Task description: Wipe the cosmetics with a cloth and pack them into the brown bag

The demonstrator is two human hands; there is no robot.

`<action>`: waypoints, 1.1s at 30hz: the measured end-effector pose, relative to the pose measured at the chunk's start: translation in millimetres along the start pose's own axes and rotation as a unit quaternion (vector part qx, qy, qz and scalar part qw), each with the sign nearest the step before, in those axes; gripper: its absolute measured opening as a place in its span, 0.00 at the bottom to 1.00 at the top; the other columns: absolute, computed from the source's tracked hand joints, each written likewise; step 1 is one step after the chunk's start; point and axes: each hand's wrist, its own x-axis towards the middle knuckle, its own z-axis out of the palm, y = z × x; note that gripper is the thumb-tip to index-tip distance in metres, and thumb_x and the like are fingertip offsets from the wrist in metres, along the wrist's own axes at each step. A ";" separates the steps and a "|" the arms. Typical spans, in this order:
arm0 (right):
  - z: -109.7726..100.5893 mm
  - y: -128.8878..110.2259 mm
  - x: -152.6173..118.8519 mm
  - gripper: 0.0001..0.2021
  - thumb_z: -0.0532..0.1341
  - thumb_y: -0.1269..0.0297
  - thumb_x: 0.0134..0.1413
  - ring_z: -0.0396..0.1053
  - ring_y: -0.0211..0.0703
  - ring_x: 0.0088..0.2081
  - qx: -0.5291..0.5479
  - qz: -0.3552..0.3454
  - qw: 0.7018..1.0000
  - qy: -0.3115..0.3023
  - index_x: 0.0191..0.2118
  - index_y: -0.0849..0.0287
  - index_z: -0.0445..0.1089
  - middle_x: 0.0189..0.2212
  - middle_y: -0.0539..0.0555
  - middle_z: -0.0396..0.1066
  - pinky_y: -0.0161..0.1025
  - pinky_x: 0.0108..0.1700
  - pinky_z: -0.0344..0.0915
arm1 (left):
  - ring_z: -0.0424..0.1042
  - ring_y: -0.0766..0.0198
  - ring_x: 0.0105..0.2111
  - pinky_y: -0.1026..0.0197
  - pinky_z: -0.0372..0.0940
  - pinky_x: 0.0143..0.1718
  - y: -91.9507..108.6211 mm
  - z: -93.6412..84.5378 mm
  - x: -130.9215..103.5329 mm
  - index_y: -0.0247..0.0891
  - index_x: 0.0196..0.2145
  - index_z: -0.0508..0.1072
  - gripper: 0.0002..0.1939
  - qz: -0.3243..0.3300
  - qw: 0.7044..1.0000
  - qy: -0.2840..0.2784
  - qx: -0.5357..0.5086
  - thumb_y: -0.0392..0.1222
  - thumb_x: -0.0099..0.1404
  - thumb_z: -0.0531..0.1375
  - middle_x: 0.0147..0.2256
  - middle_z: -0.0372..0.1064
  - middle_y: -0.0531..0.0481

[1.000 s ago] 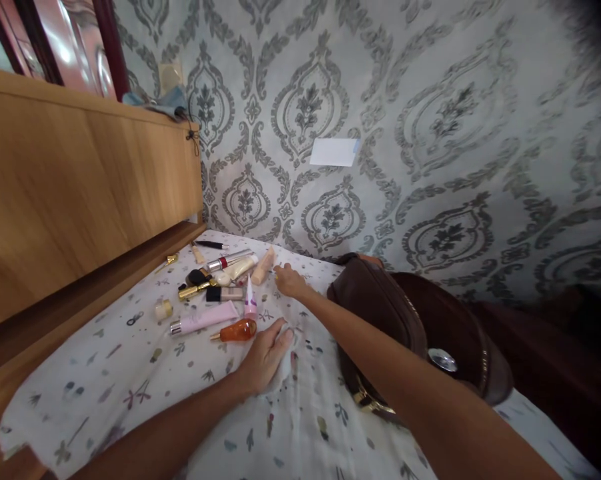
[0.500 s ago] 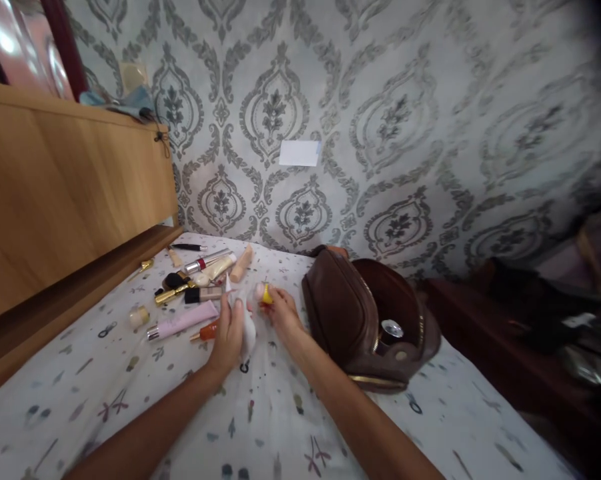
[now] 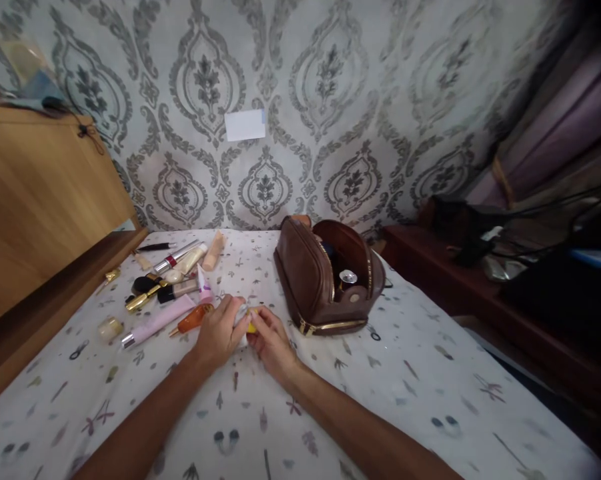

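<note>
My left hand [image 3: 221, 335] is closed around something white [image 3: 243, 339], mostly hidden by the fingers, perhaps a wipe or cloth. Against it, my right hand [image 3: 276, 341] pinches a small yellow-and-white container [image 3: 251, 321]; the two hands meet over the patterned sheet. Just left of them lie an orange bottle [image 3: 193, 319], a lilac tube [image 3: 157, 321] and a small white-and-purple tube [image 3: 205, 285]. A brown cosmetic bag [image 3: 303, 283] stands unzipped to the right, with a silver-topped item [image 3: 347, 278] inside.
More cosmetics lie at the left: a foundation bottle [image 3: 185, 288], a gold-handled brush [image 3: 145, 298], a small jar [image 3: 110, 329] and a beige tube [image 3: 214, 251]. A wooden cabinet [image 3: 45, 193] borders the left side; the patterned wall [image 3: 265, 187] stands behind.
My right hand has brought the yellow-and-white container over to my left hand, and both now touch around it and the white thing. The view has turned right.
</note>
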 end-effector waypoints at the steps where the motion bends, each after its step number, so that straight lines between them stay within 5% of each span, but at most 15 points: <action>1: 0.1 0.0 -1.1 0.21 0.75 0.49 0.36 0.63 0.31 0.26 0.004 0.000 1.000 -0.004 0.28 0.60 0.70 0.24 0.45 0.65 0.27 0.25 0.62 | 0.74 0.54 0.36 0.54 0.69 0.36 1.2 -1.8 0.6 0.36 0.41 0.69 0.13 0.013 1.000 0.006 0.009 0.45 0.71 0.47 0.35 0.72 0.44; 9: 0.1 0.6 -2.9 0.25 0.76 0.52 0.34 0.68 0.33 0.27 0.010 -0.015 0.999 -0.047 0.37 0.58 0.71 0.30 0.46 0.71 0.29 0.25 0.66 | 0.74 0.62 0.33 0.63 0.68 0.35 3.7 -10.5 1.2 0.37 0.41 0.68 0.11 0.012 0.997 0.068 -0.037 0.42 0.72 0.47 0.33 0.73 0.49; 16: -6.4 -2.1 5.0 0.30 0.69 0.35 0.34 0.62 0.33 0.12 -0.025 0.028 0.998 -0.045 0.28 0.58 0.63 0.14 0.44 0.66 0.27 0.12 0.52 | 0.73 0.56 0.43 0.59 0.68 0.43 -6.8 -4.6 -2.4 0.35 0.49 0.67 0.15 0.131 0.987 0.085 0.042 0.44 0.71 0.49 0.43 0.72 0.43; 20: -6.7 -4.1 4.1 0.32 0.67 0.31 0.33 0.62 0.34 0.11 -0.046 0.046 0.996 -0.064 0.27 0.58 0.63 0.12 0.44 0.64 0.28 0.10 0.50 | 0.73 0.58 0.39 0.61 0.67 0.41 -6.3 -5.0 -1.6 0.36 0.45 0.69 0.11 0.173 0.982 0.070 0.026 0.42 0.70 0.52 0.39 0.71 0.45; 26: -6.7 -4.2 0.6 0.33 0.71 0.36 0.31 0.66 0.34 0.14 -0.025 0.036 0.995 -0.086 0.34 0.57 0.61 0.18 0.42 0.69 0.27 0.14 0.56 | 0.74 0.61 0.32 0.63 0.68 0.34 -3.4 -6.3 0.7 0.39 0.38 0.71 0.12 0.043 0.994 0.097 -0.019 0.47 0.70 0.51 0.32 0.73 0.50; 30: -7.5 -4.4 0.5 0.35 0.75 0.44 0.28 0.67 0.32 0.16 -0.016 0.012 0.996 -0.090 0.41 0.56 0.62 0.23 0.41 0.71 0.27 0.16 0.59 | 0.73 0.60 0.29 0.62 0.68 0.30 -3.7 -5.6 4.6 0.40 0.36 0.70 0.15 -0.086 0.989 0.068 -0.098 0.51 0.69 0.50 0.30 0.74 0.51; 33: -8.8 -4.5 2.5 0.34 0.74 0.42 0.30 0.67 0.32 0.16 -0.029 0.009 0.996 -0.079 0.40 0.56 0.62 0.21 0.42 0.71 0.26 0.15 0.57 | 0.73 0.59 0.30 0.60 0.68 0.31 -2.8 -2.7 5.1 0.39 0.40 0.71 0.15 -0.114 0.985 0.051 -0.120 0.51 0.68 0.50 0.30 0.74 0.51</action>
